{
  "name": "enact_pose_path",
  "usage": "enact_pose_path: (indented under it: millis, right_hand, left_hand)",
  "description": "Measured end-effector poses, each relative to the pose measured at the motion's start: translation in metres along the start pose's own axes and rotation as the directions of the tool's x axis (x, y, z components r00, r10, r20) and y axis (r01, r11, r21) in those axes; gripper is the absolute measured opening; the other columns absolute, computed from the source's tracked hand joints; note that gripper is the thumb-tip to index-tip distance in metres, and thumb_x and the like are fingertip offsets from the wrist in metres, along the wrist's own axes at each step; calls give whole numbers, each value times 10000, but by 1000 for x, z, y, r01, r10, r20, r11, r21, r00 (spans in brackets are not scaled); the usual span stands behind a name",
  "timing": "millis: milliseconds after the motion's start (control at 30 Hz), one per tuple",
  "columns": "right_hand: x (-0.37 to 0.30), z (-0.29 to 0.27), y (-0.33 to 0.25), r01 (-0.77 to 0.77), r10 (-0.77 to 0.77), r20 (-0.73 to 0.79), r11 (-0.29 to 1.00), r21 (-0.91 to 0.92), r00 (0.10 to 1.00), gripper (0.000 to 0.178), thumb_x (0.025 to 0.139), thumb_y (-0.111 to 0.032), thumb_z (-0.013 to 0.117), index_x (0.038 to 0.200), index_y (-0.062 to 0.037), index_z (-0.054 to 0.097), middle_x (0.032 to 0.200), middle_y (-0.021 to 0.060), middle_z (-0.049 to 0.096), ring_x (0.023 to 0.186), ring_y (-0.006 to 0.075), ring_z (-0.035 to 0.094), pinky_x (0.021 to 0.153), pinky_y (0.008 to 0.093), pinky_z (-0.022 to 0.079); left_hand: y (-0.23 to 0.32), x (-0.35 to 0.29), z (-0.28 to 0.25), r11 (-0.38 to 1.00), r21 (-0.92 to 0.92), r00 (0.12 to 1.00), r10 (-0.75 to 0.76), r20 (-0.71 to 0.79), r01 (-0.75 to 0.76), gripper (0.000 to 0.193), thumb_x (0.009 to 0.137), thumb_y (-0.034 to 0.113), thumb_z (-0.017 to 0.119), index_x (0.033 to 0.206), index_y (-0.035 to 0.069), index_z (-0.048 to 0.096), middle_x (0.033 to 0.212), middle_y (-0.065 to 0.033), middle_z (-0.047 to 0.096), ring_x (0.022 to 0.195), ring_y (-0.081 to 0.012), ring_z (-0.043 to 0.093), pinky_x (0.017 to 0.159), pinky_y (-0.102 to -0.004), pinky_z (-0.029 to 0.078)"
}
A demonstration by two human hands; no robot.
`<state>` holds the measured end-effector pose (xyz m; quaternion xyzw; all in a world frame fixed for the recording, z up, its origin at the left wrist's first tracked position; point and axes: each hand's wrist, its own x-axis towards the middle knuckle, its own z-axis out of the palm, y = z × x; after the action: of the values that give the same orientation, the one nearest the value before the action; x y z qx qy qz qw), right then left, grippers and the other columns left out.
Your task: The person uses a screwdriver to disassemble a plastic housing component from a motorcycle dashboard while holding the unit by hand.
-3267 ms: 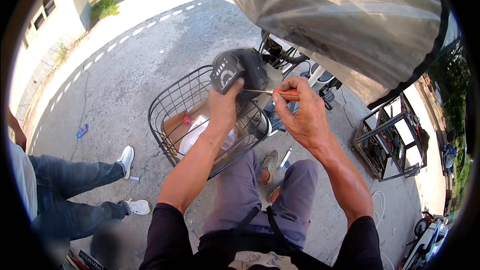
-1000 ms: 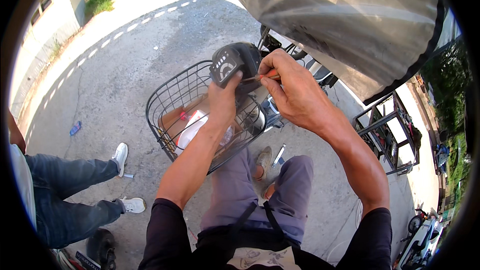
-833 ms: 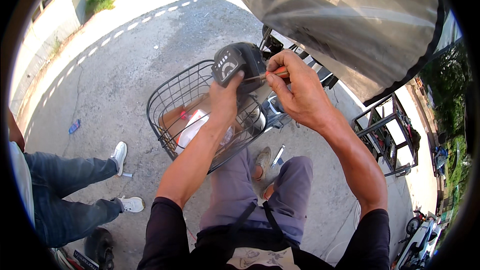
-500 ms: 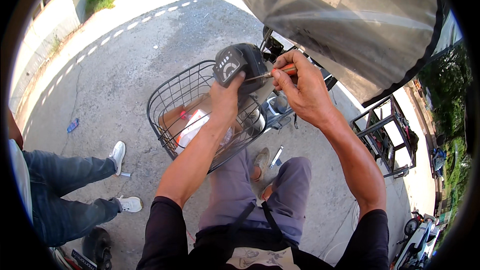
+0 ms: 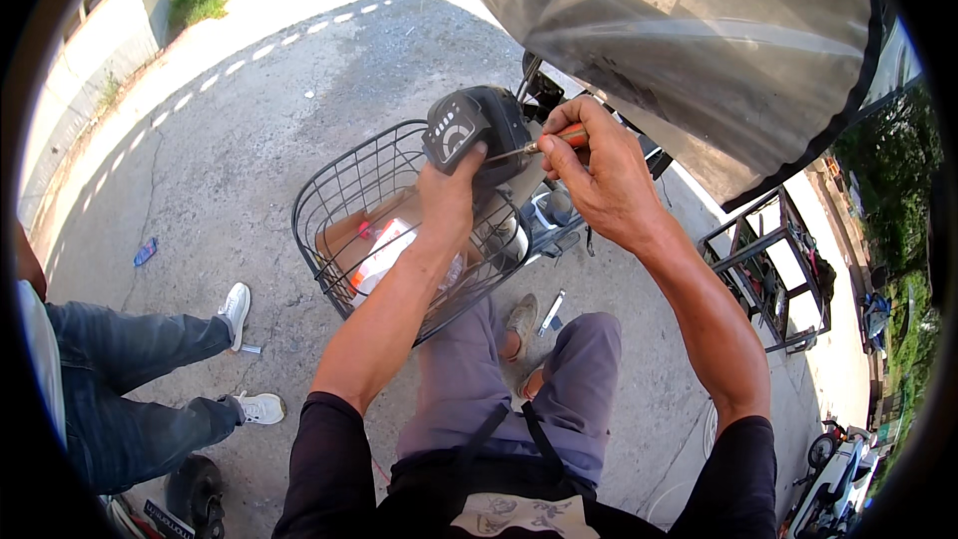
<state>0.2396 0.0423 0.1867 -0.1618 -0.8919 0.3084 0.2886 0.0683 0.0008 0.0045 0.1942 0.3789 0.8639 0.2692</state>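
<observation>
My left hand [image 5: 449, 190] is closed around the lower side of a black instrument unit [image 5: 456, 132], whose face carries pale bars and an arc. Behind that face bulges a rounded black housing [image 5: 504, 120]. In my right hand [image 5: 611, 185] is a screwdriver [image 5: 573, 137] with an orange handle, pinched between thumb and fingers. Its thin shaft points left, and the tip meets the housing beside my left thumb; the exact contact point is hidden. Below my left forearm, a black wire basket [image 5: 296, 225] holds a cardboard box [image 5: 341, 237] and a white-and-red package [image 5: 384, 258].
A grey plastic sheet [image 5: 689, 50] overhangs the upper right. Near a black metal frame rack [image 5: 763, 240] the ground continues toward a parked scooter [image 5: 843, 484]. Another person in jeans [image 5: 150, 349] stands at left. A blue packet [image 5: 146, 252] lies on the concrete.
The screwdriver handle and my right fingers have shifted very slightly. My left hand keeps its hold on the instrument unit, which has barely moved.
</observation>
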Motion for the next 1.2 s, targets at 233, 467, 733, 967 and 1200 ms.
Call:
enact_pose_path:
  millis: [233, 467, 733, 967, 1200]
  right_hand:
    - [3, 1, -6, 19, -18, 7, 994, -108, 1000, 205, 1000, -101, 720, 1109, 16, 590, 964, 193, 680, 873, 351, 703, 760, 429, 539]
    - [6, -2, -8, 142, -130, 93, 981, -132, 987, 211, 980, -76, 715, 1116, 19, 584, 1090, 209, 671, 936, 387, 711, 788, 456, 542]
    - [10, -1, -25, 289, -242, 247, 941, -175, 938, 158, 992, -40, 620, 1130, 19, 572, 1101, 222, 645, 1028, 455, 667, 858, 507, 530]
    - [18, 2, -35, 322, -221, 341, 906, -276, 914, 214, 1000, -116, 645, 1137, 24, 556, 1089, 225, 624, 1049, 465, 653, 855, 518, 530]
    - [14, 10, -31, 354, -322, 186, 918, -176, 928, 228, 1007, -156, 680, 1080, 8, 539, 1062, 220, 628, 898, 468, 682, 742, 522, 555]
  left_hand:
    - [-3, 2, -4, 999, 44, 1000, 9, 11, -9, 347, 947, 187, 805, 1228, 6, 712, 1143, -39, 724, 1028, -131, 647, 919, -316, 509]
    - [1, -1, 1, 1000, 13, 1000, 15, 10, -15, 323, 951, 191, 799, 1209, 12, 721, 1127, -34, 725, 1015, -129, 645, 913, -313, 505]
    - [4, -2, 0, 999, -38, 999, -1, 37, 2, 289, 967, 165, 777, 1214, 23, 730, 1129, -21, 728, 1016, -115, 646, 909, -313, 506]
    - [2, -3, -2, 999, -36, 998, -12, 56, 14, 286, 967, 159, 777, 1213, 19, 734, 1135, -21, 731, 1022, -114, 651, 901, -309, 510]
    - [9, -7, 3, 997, -69, 999, -17, 50, 21, 318, 956, 168, 792, 1230, 23, 721, 1122, -25, 728, 1005, -119, 656, 880, -311, 519]
